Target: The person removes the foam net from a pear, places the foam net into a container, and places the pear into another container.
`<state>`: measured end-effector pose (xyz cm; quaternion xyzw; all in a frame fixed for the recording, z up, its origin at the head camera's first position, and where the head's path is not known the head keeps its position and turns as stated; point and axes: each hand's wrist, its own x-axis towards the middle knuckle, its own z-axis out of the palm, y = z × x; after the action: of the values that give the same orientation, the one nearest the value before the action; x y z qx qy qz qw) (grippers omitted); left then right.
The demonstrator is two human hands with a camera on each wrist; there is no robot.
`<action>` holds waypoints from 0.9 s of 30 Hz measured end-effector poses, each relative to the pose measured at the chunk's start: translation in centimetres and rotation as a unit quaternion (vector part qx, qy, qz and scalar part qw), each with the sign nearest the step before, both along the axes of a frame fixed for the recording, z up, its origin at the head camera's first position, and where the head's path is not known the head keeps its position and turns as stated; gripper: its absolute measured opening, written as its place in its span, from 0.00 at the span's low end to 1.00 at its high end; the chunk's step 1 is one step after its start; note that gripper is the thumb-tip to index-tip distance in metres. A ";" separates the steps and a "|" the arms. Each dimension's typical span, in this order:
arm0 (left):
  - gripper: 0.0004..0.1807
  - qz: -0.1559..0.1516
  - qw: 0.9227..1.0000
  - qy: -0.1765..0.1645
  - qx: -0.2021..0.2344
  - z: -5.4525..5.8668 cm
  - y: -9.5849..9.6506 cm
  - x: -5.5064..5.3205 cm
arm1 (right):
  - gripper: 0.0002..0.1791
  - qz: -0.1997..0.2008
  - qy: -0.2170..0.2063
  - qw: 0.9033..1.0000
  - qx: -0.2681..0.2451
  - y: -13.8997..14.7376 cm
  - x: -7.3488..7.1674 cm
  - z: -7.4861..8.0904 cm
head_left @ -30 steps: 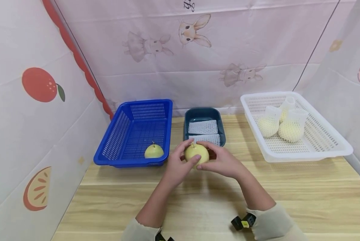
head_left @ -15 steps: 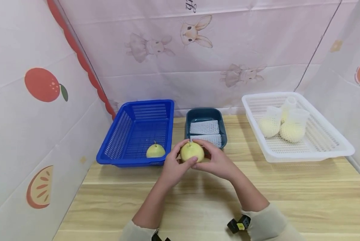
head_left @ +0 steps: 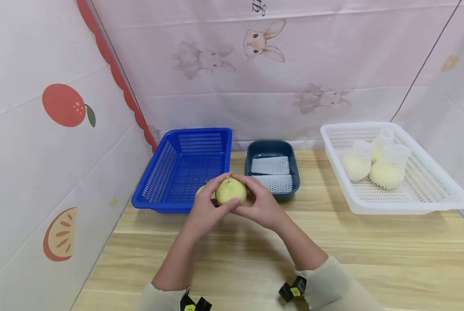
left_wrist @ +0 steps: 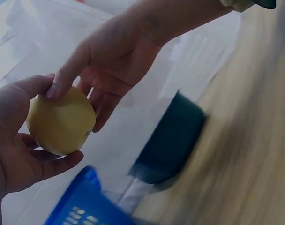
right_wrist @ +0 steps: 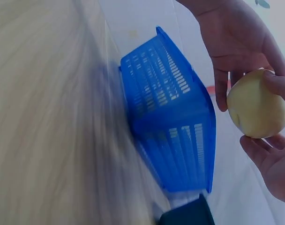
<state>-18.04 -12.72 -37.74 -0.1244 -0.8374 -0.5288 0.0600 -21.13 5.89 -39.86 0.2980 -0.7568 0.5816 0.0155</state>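
Your left hand (head_left: 205,211) and right hand (head_left: 263,210) grip one pear (head_left: 231,191) together, up off the tabletop (head_left: 371,259), by the near right corner of the blue basket (head_left: 146,201); it looks firm, fairly weighty and smooth, so it could slip or bruise; best cup it round its widest part; a second pear (head_left: 199,189), half hidden behind your left hand, could get knocked; the green tray (head_left: 283,197) of foam nets (head_left: 273,183) sits just right, the white basket (head_left: 410,208) well apart.
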 end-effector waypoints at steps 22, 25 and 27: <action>0.35 0.116 0.985 -0.021 -0.122 -0.4 -12.2 -5.0 | 0.27 0.026 0.133 0.948 0.287 -5.0 -1.7 -2.9; 0.35 0.095 0.976 -0.068 -0.182 -0.6 -12.9 -5.8 | 0.22 0.021 0.145 0.944 0.295 -5.1 -1.7 -3.1; 0.34 0.075 0.970 -0.094 -0.212 -0.6 -13.2 -6.2 | 0.21 0.022 0.144 0.944 0.295 -5.1 -1.9 -3.1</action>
<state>-24.27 -25.90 -38.37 -0.0205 -0.9392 -0.3426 -0.0073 -22.99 0.75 -42.97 0.3868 -0.8774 0.2828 0.0230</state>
